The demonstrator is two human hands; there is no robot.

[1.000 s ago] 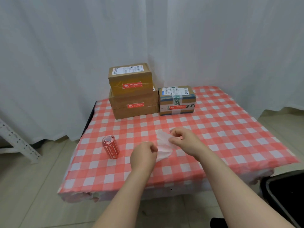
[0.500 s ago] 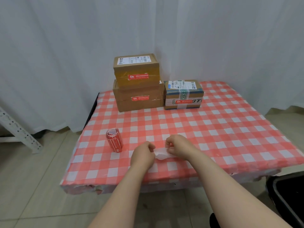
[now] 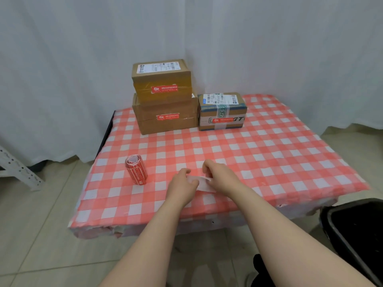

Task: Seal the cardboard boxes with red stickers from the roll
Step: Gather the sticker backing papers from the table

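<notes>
White paper strip (image 3: 204, 183): pinched in the grip of left hand (image 3: 182, 188) and right hand (image 3: 220, 180), right of red cylindrical sticker roll (image 3: 136, 169). Stickered brown cardboard boxes (image 3: 165, 123): beyond roll. Advised: strip folded small, pinches kept firm.

Drawn closer together than a second ago: left hand (image 3: 182, 186) and right hand (image 3: 222, 179), lower over the table (image 3: 273, 160). Between them, white backing paper (image 3: 204, 184) squeezed from loose sheet to narrow strip.

Reaching fwd w/ both bare forearms, converging low at centre. Pinching white strip (image 3: 204, 183) btwn L hand (image 3: 182, 184) and R hand (image 3: 221, 179); fingers curled, backs of hands up, hands close, approx. level.
</notes>
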